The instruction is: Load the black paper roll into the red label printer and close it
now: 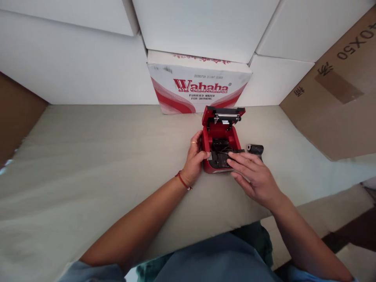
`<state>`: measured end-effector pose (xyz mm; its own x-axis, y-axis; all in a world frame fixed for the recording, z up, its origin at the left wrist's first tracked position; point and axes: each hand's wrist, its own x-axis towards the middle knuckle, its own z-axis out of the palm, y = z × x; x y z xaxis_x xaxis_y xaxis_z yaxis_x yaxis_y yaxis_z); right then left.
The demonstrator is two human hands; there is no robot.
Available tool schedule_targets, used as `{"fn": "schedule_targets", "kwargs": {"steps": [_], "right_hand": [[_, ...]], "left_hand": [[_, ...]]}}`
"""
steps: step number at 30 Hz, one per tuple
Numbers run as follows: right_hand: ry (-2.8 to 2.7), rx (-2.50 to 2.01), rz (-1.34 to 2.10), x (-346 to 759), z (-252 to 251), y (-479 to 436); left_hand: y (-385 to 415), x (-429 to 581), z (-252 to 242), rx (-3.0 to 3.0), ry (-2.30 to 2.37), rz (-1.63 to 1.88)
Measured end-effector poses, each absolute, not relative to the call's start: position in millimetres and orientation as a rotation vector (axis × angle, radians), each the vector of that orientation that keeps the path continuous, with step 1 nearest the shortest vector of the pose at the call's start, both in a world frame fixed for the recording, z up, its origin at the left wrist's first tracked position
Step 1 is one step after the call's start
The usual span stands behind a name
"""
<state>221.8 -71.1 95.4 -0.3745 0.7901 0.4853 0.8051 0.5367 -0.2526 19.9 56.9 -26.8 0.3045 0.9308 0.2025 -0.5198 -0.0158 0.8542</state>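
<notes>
A small red printer (206, 164), probably a thermal label printer, stands on the cloth-covered table with its lid (208, 114) tipped up and back. A roller and a metal strip show inside the lid. My left hand (194, 158) clasps the printer's left side, thumb over the front left rim and fingers along the outer wall. My right hand (254, 176) has its fingers stretched out over the front right of the opening. Its fingertips rest at the black inner parts (221, 158). Whether they pinch anything there is hidden. A black cylinder (255, 149) lies just beyond my right hand.
A white and red Wahaha water carton (199, 84) stands right behind the printer. White boxes (88, 66) form a wall at the back. Brown cardboard boxes flank the table, a large one at right (337, 105) and another at left (17, 117). The table's front edge runs near my body.
</notes>
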Motion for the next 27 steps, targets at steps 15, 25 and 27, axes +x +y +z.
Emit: {"fn": "schedule_targets", "kwargs": {"steps": [15, 25, 27], "right_hand": [[-2.138, -1.093, 0.200, 244.8, 84.6, -52.0], [-2.089, -1.035, 0.389, 241.6, 104.6, -23.0], [-2.046, -1.030, 0.422, 242.7, 108.5, -21.0]], "left_hand": [[26.8, 19.8, 0.9, 1.183, 0.632, 1.224], [25.9, 18.3, -2.3, 1.288, 0.649, 1.177], [25.9, 18.5, -3.4, 1.296, 0.649, 1.175]]}}
